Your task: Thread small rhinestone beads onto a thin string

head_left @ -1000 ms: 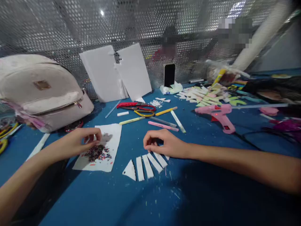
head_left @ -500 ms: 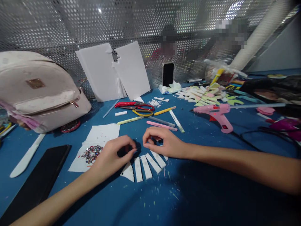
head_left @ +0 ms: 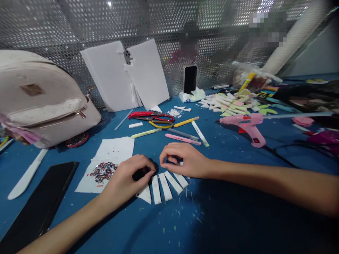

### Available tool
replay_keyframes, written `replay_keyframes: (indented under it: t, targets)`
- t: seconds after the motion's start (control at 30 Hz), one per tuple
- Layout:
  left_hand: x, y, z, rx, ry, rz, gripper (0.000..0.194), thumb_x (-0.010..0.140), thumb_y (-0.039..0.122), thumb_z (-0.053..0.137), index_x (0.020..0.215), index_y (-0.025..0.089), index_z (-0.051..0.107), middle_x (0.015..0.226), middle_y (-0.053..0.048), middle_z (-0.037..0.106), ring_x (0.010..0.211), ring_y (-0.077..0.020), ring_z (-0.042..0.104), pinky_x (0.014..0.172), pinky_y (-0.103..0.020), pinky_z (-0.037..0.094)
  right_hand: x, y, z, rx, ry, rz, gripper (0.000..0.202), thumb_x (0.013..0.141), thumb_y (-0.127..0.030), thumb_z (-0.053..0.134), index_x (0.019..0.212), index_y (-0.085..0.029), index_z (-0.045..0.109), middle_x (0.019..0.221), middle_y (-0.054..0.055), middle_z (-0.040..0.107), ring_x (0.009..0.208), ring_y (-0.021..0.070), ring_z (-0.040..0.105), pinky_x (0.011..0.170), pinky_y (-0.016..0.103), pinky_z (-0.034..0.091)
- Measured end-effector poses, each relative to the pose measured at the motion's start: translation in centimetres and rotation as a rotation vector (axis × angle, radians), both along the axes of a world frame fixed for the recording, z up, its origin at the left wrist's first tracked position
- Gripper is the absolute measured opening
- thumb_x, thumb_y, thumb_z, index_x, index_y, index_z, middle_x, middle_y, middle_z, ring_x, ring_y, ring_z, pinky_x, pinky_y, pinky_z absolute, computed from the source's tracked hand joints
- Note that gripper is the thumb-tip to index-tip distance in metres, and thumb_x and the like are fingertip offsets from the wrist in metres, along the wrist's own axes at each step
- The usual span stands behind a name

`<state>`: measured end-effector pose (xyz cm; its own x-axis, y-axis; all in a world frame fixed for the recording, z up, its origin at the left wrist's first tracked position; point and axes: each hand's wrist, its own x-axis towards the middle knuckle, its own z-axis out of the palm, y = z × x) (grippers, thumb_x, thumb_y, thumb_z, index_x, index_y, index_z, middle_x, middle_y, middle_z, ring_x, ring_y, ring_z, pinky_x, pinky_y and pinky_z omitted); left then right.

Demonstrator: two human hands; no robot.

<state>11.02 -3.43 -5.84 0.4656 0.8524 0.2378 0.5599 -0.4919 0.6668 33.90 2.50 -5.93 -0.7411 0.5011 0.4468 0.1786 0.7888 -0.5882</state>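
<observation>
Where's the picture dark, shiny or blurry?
Head view: dark shadow on the table below the right forearm; head view: bright glint high on the metal wall; head view: the purple thing near the right edge looks smeared.

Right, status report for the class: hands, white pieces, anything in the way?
Left hand at pointed white piece, partly blocking view; grip unclear. Right hand curled at fanned white strips.

A perforated, apparently metal wall backs the blue table.
</observation>
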Motion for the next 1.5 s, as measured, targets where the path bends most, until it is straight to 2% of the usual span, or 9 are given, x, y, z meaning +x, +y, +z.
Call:
replay_keyframes:
  t: [0.53, 1.5]
  targets:
    - [0.03, -0.06, 0.19, -0.018, -0.004, -0.022, 0.013, 0.090, 0.010, 0.056, 0.088, 0.020, 0.065, 0.087, -0.001, 0.066, 0.082, -0.0147, 0.060, 0.073, -0.027, 0.046, -0.08, 0.11, -0.16, 0.026, -0.058, -0.006, 0.001, 0.088, -0.016, 0.064, 0.089, -0.016, 0.065, 0.062, -0.005, 0.046, 0.067, 0.0135, 0.049, 0.063, 0.024, 0.033]
    - [0.02, -0.01, 0.23, -0.026, -0.006, -0.014, 0.013, 0.090, 0.010, 0.055, 0.088, 0.020, 0.064, 0.085, -0.002, 0.065, 0.079, -0.0156, 0.060, 0.071, -0.028, 0.046, -0.02, 0.03, -0.17, 0.022, -0.084, -0.015, 0.001, 0.089, -0.017, 0.064, 0.089, -0.017, 0.064, 0.061, -0.005, 0.044, 0.067, 0.0140, 0.049, 0.062, 0.025, 0.034]
